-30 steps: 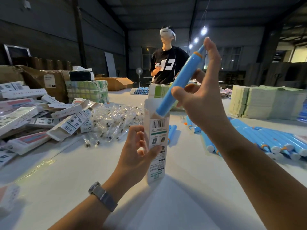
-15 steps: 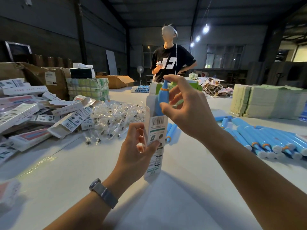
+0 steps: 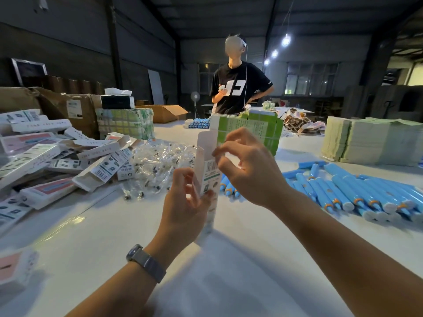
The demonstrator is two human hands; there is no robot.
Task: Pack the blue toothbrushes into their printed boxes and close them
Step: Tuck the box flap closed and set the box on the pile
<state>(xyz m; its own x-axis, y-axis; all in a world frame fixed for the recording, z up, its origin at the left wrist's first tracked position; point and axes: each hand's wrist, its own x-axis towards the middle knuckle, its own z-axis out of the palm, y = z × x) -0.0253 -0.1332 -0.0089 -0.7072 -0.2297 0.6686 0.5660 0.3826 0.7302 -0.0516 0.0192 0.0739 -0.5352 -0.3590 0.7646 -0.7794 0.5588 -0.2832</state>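
A tall white printed box [image 3: 208, 177] with a barcode stands upright on the white table [image 3: 229, 259], its top flap [image 3: 207, 140] raised. My left hand [image 3: 185, 202] grips the box around its lower half. My right hand [image 3: 247, 165] is at the box's open top with curled fingers touching the upper edge beside the flap. No toothbrush shows above the opening. A row of loose blue toothbrushes [image 3: 338, 191] with orange rings lies on the table to the right.
A heap of printed boxes [image 3: 45, 161] lies at the left, with clear bagged small parts [image 3: 158, 163] behind my left hand. Green-printed cartons [image 3: 256, 129] and a stack of flat sheets [image 3: 366, 140] stand behind. A person [image 3: 238, 85] stands across the table.
My right hand pushed the blue toothbrush down into the box until it disappeared, then let go and moved to the box's top edge. The left hand kept holding the box.
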